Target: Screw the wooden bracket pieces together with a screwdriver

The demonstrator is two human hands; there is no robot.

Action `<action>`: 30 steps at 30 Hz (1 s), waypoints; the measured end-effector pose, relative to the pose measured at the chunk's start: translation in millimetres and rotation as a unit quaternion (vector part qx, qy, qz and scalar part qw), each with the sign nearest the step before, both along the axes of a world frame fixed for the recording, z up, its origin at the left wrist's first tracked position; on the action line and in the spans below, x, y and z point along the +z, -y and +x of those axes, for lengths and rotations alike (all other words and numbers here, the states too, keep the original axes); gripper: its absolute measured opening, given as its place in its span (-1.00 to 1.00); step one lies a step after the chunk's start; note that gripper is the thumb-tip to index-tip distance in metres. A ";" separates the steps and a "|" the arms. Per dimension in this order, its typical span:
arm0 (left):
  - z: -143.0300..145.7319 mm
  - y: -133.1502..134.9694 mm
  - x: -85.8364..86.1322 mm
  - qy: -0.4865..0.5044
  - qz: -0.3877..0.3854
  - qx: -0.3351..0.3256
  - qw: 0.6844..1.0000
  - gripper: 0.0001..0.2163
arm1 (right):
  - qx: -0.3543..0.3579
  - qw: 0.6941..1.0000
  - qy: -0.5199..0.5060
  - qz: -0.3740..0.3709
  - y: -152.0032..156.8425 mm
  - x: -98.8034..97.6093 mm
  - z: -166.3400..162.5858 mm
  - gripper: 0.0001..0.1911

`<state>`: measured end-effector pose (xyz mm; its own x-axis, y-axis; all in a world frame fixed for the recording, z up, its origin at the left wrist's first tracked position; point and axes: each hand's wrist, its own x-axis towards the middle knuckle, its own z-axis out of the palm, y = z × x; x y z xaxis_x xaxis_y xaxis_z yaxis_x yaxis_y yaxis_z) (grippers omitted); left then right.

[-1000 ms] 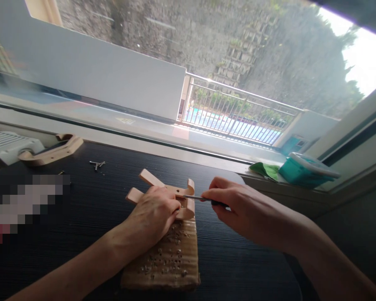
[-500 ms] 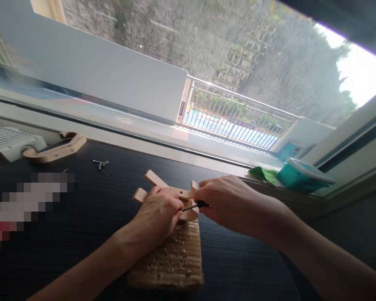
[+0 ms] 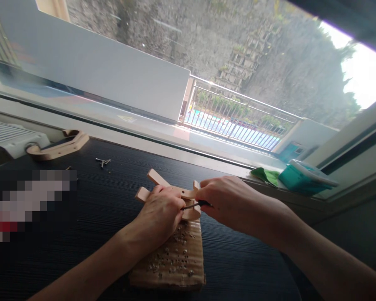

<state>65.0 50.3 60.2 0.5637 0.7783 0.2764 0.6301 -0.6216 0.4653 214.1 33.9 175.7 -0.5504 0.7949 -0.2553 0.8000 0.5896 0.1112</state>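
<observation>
My left hand (image 3: 163, 209) is closed over a pale wooden frame (image 3: 156, 177), pressing it on a piece of corrugated cardboard (image 3: 178, 263). Rounded wooden ends stick out on both sides of the hand, and a dark hole shows in one bar. In my right hand (image 3: 221, 198) is a screwdriver (image 3: 192, 205) with a thin metal shaft and a black handle end. The shaft lies nearly level and points left. Its tip disappears at my left fingertips, so what it touches is hidden. Small holes and bits dot the cardboard.
Several screws (image 3: 103, 162) lie on the dark table (image 3: 238, 263). Another curved wooden piece (image 3: 59, 148) rests at the back left, beside a white ribbed object (image 3: 15, 138). A teal box (image 3: 305, 175) and green cloth (image 3: 266, 176) sit by the window. A patch at left is pixelated.
The whole view has shifted slightly to the right. Both hands keep their places on the wooden frame and the screwdriver.
</observation>
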 end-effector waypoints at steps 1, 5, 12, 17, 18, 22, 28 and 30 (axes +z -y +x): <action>0.1 0.1 0.4 -0.001 0.000 0.000 1.000 -0.81 | 0.000 1.000 0.006 -0.001 0.2 -0.1 -0.5 -0.83; 0.0 -0.1 -0.3 -0.017 0.008 0.004 1.000 -0.82 | 0.006 0.999 0.032 -0.010 -0.6 0.2 -1.3 -0.86; 0.8 -0.9 -1.0 -0.033 0.002 0.017 0.999 -0.82 | 0.053 0.997 0.048 -0.007 -0.1 3.8 -2.9 -0.83; 0.8 0.1 1.9 -0.034 0.002 0.024 0.999 -0.85 | 0.060 0.996 0.067 0.003 4.2 5.3 -12.2 -0.78; 0.8 0.0 2.1 -0.033 0.001 0.024 0.999 -0.84 | 0.064 0.996 0.065 0.006 4.6 5.6 -13.5 -0.78; 0.5 -1.3 0.7 -0.023 -0.001 0.014 1.000 -0.85 | 0.075 0.996 0.055 -0.003 2.9 7.1 -14.6 -0.80; 0.0 -1.3 -0.6 -0.007 -0.006 0.005 1.000 -0.80 | 0.092 0.991 0.091 -0.025 -8.9 8.7 -13.1 -0.84; -0.4 -0.8 0.9 -0.010 -0.012 0.010 1.000 -0.80 | 0.093 0.990 0.104 -0.034 -12.9 9.1 -13.9 -0.86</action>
<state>64.6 51.1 61.1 0.5541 0.7955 0.2453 0.6516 -0.5978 0.4670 200.2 46.8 184.8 -0.6154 0.6624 -0.4272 0.6413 0.7359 0.2172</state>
